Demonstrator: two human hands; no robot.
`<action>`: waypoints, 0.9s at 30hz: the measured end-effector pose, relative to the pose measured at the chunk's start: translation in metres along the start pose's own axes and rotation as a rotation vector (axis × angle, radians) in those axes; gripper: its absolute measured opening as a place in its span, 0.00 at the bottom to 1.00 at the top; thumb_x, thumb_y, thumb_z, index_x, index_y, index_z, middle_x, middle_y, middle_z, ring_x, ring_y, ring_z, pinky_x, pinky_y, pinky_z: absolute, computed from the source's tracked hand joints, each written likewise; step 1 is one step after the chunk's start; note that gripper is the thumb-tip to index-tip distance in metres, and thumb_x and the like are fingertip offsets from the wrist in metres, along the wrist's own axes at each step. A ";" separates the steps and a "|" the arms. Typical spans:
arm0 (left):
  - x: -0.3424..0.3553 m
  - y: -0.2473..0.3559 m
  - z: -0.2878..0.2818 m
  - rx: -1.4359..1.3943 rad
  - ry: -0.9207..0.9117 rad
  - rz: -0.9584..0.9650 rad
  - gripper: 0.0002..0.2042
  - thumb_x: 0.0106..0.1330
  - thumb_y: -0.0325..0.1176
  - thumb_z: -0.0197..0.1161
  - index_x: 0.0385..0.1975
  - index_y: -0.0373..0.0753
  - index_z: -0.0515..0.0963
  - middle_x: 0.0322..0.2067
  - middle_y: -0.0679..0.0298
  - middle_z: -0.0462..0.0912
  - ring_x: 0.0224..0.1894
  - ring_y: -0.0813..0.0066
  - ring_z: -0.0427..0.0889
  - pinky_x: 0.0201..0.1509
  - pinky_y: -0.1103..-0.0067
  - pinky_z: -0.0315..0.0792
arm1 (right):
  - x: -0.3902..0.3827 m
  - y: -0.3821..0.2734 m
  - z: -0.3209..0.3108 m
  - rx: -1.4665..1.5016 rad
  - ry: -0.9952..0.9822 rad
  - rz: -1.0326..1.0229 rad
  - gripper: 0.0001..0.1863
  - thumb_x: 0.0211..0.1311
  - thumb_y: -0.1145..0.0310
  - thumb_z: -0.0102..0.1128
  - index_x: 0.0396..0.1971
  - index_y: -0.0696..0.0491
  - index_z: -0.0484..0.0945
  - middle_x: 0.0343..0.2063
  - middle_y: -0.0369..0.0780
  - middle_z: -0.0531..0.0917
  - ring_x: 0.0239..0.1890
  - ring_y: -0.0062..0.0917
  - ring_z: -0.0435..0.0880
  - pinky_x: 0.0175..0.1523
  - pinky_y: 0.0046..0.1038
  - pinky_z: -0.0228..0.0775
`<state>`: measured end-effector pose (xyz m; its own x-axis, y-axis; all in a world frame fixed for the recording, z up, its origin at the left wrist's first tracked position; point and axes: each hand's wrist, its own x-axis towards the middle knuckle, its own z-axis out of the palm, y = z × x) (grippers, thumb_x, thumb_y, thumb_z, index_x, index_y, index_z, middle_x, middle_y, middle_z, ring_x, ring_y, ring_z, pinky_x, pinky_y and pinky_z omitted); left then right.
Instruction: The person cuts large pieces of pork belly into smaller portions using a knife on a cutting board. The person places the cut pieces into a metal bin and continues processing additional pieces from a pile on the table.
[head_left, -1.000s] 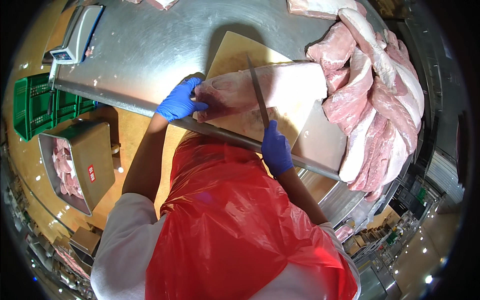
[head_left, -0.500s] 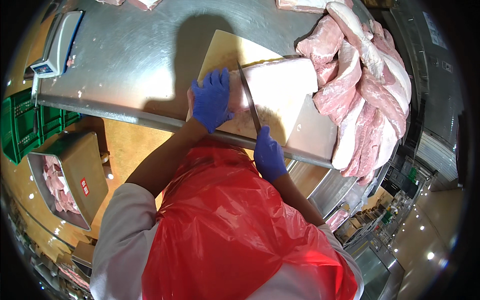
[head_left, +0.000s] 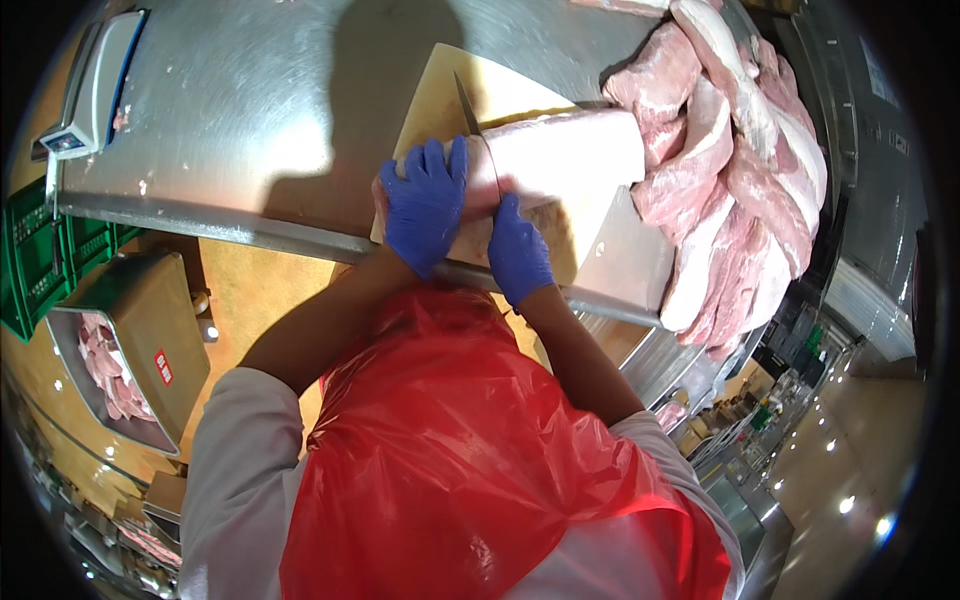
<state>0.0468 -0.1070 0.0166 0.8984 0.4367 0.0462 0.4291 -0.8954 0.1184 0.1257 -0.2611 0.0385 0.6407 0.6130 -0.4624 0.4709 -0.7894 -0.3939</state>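
A long pale pork loin [head_left: 570,150] lies across the cream cutting board [head_left: 432,95] by the metal table's front edge. My left hand [head_left: 425,205], in a blue glove, presses on the loin's left end with its fingers bent over it. In my right hand [head_left: 520,255], also gloved in blue, is the handle of a long knife [head_left: 466,105], the grip itself hidden. The blade sits in the loin just right of my left fingers, and its tip shows past the far side over the board.
Several pork loins [head_left: 735,190] are piled at the table's right end. A scale [head_left: 95,95] stands at the table's far left. Below left are a metal bin [head_left: 165,320] with pork pieces in it and green crates [head_left: 35,250]. The metal table [head_left: 230,150] carries small meat scraps.
My right hand has pushed forward and slightly left with the knife. The blade has sunk into the loin, its tip reaching farther over the board. My left hand stays on the end.
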 end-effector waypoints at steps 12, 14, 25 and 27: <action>0.192 -0.216 -0.100 0.020 0.297 0.026 0.47 0.48 0.38 0.77 0.71 0.40 0.61 0.49 0.46 0.79 0.50 0.47 0.81 0.53 0.58 0.75 | -0.161 0.096 -0.057 -0.094 0.100 0.124 0.08 0.74 0.66 0.50 0.37 0.54 0.64 0.21 0.50 0.81 0.21 0.51 0.81 0.23 0.49 0.71; 0.242 -0.282 -0.101 0.055 0.260 0.059 0.43 0.54 0.43 0.73 0.70 0.39 0.62 0.48 0.45 0.80 0.52 0.45 0.80 0.54 0.56 0.75 | -0.132 0.094 -0.087 -0.106 0.061 0.243 0.07 0.74 0.67 0.49 0.39 0.54 0.64 0.21 0.51 0.81 0.22 0.52 0.81 0.26 0.50 0.72; 0.106 0.089 -0.010 -0.157 -0.251 0.266 0.60 0.46 0.63 0.75 0.73 0.32 0.52 0.67 0.41 0.63 0.68 0.47 0.66 0.67 0.47 0.59 | -0.076 0.127 -0.119 -0.226 0.039 0.123 0.09 0.72 0.69 0.49 0.44 0.57 0.64 0.21 0.54 0.80 0.26 0.54 0.82 0.31 0.51 0.72; 0.102 0.109 -0.007 -0.078 -0.286 0.201 0.61 0.44 0.64 0.75 0.73 0.33 0.51 0.64 0.44 0.65 0.64 0.48 0.68 0.63 0.44 0.61 | -0.070 0.129 -0.124 -0.229 -0.026 0.139 0.09 0.70 0.71 0.49 0.44 0.59 0.65 0.23 0.53 0.81 0.27 0.52 0.83 0.33 0.49 0.74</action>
<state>0.1849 -0.1591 0.0408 0.9586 0.2005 -0.2021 0.2425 -0.9470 0.2109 0.2172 -0.4102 0.1186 0.6942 0.4967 -0.5209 0.5063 -0.8514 -0.1370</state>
